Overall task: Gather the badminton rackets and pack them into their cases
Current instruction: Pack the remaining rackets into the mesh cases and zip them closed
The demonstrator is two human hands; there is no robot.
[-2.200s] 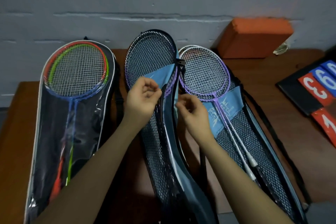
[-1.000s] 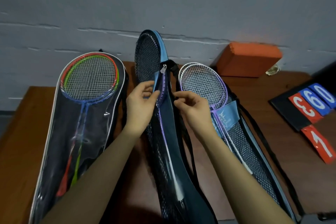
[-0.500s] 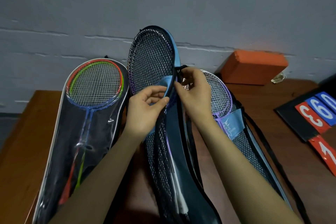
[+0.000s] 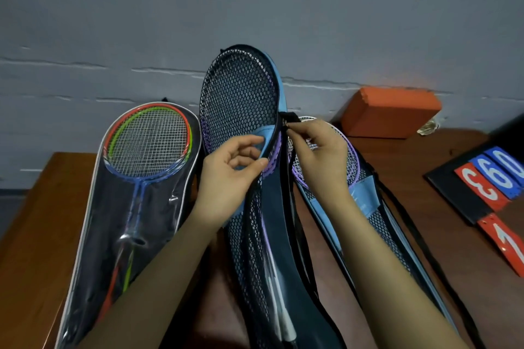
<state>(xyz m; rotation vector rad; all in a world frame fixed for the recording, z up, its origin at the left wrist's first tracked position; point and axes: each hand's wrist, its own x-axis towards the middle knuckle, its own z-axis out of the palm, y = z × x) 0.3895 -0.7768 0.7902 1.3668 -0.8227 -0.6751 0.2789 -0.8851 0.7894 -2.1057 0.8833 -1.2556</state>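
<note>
Black mesh-and-blue-fabric racket case, standing tilted between both hands: left hand pinches its rim edge; right hand pinches the small zipper pull. Purple-framed rackets protrude at the left fingertips. Risk: zipper snagging strings or fabric. Right of the fingers, red and blue number cards read 3, 6, 0, 1.

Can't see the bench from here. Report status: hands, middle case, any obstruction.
Left hand grips middle mesh case at its edge. Right hand pinches zipper pull. Case partly open, racket inside. Black strap hangs beside the zip line.
</note>
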